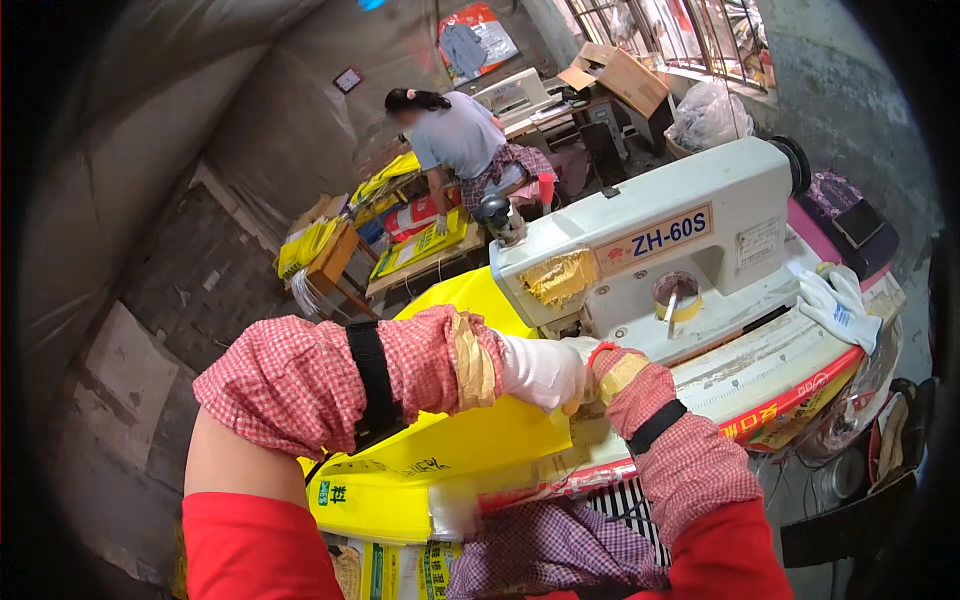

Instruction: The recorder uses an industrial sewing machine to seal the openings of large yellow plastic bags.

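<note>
A large yellow printed plastic bag lies across the bed of a white sewing machine, spreading to the left and toward me. My left hand, in a white glove, is by the needle area with its fingers curled down at the bag's edge. My right hand meets it there, close under the machine head. Most of the right hand is hidden behind my left hand and the sleeve cuff, so its fingers do not show. Checked red-and-white oversleeves with black bands cover both forearms.
A tape roll sits in the machine's arm opening. White gloves lie on the table's right end. At far left-centre, another person bends over yellow bags on a low table. A cardboard box stands by the window.
</note>
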`<state>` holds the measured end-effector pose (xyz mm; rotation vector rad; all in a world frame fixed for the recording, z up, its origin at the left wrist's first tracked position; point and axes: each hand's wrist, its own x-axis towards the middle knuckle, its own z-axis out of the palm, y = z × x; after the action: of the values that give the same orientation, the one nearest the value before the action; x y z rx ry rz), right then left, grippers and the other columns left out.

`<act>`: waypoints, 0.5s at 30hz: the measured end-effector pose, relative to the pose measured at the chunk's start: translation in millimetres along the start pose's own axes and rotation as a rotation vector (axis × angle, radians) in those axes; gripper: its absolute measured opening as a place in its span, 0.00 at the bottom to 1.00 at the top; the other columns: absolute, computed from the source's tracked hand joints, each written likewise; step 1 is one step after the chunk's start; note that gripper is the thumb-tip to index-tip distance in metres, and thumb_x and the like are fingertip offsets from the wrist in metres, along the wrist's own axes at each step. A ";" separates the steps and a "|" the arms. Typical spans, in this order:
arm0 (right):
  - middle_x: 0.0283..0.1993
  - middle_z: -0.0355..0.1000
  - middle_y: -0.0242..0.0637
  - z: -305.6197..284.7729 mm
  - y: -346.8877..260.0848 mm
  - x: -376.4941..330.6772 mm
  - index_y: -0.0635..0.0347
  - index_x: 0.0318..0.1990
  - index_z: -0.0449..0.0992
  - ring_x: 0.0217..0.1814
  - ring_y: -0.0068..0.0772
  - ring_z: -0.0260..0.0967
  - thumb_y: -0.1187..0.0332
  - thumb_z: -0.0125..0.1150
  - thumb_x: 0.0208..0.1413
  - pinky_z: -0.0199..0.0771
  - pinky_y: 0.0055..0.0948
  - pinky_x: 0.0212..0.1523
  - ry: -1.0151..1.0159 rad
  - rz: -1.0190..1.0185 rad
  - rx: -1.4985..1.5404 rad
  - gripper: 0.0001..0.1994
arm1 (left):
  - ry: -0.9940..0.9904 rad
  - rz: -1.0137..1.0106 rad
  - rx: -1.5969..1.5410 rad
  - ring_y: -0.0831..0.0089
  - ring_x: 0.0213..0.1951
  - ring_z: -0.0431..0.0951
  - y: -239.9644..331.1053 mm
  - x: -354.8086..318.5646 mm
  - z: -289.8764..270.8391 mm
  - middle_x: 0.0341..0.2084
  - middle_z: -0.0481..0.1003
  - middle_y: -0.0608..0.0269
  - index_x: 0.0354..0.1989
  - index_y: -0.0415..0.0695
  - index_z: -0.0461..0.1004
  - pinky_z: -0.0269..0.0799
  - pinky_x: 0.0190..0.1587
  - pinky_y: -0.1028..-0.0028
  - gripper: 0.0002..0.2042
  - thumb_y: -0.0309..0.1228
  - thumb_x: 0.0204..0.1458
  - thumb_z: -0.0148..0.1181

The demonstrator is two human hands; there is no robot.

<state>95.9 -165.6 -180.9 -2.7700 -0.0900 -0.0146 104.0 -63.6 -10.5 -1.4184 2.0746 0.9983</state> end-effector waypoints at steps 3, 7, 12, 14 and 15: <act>0.42 0.75 0.49 -14.0 -6.1 -15.4 0.57 0.40 0.80 0.43 0.52 0.74 0.60 0.55 0.48 0.74 0.40 0.44 0.009 0.057 0.051 0.15 | -0.033 -0.063 0.117 0.55 0.34 0.77 19.7 -8.7 0.3 0.30 0.78 0.50 0.36 0.41 0.79 0.71 0.39 0.60 0.18 0.45 0.48 0.58; 0.42 0.76 0.48 -14.8 -13.7 -8.9 0.57 0.40 0.80 0.43 0.52 0.74 0.59 0.56 0.49 0.74 0.41 0.45 -0.019 0.108 -0.071 0.15 | -0.170 -0.399 0.312 0.49 0.37 0.77 53.4 -20.5 9.6 0.31 0.78 0.50 0.34 0.41 0.79 0.72 0.41 0.57 0.24 0.53 0.48 0.57; 0.39 0.77 0.48 -10.1 -18.9 2.3 0.59 0.41 0.79 0.41 0.50 0.76 0.63 0.52 0.53 0.75 0.42 0.40 -0.093 0.257 -0.109 0.14 | -0.267 -0.570 0.454 0.54 0.32 0.79 71.9 -58.5 -8.9 0.27 0.79 0.58 0.32 0.46 0.81 0.74 0.36 0.61 0.19 0.51 0.47 0.59; 0.40 0.77 0.48 -15.8 -23.0 -1.0 0.57 0.44 0.78 0.42 0.49 0.76 0.61 0.52 0.53 0.75 0.40 0.41 -0.086 0.216 -0.040 0.15 | -0.323 -0.713 0.566 0.58 0.30 0.79 72.4 -87.2 -26.9 0.25 0.79 0.59 0.30 0.49 0.81 0.74 0.35 0.62 0.16 0.48 0.45 0.59; 0.40 0.77 0.47 -20.4 -26.1 -3.2 0.57 0.45 0.78 0.43 0.48 0.76 0.61 0.52 0.53 0.75 0.39 0.42 -0.082 0.198 -0.003 0.16 | -0.344 -0.768 0.614 0.59 0.29 0.79 73.5 -98.5 -31.3 0.24 0.78 0.60 0.28 0.50 0.81 0.74 0.34 0.63 0.14 0.46 0.44 0.59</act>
<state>91.1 -148.8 -152.5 -2.7698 0.1631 0.1505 75.1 -11.4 101.5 -1.3854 1.2365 0.2267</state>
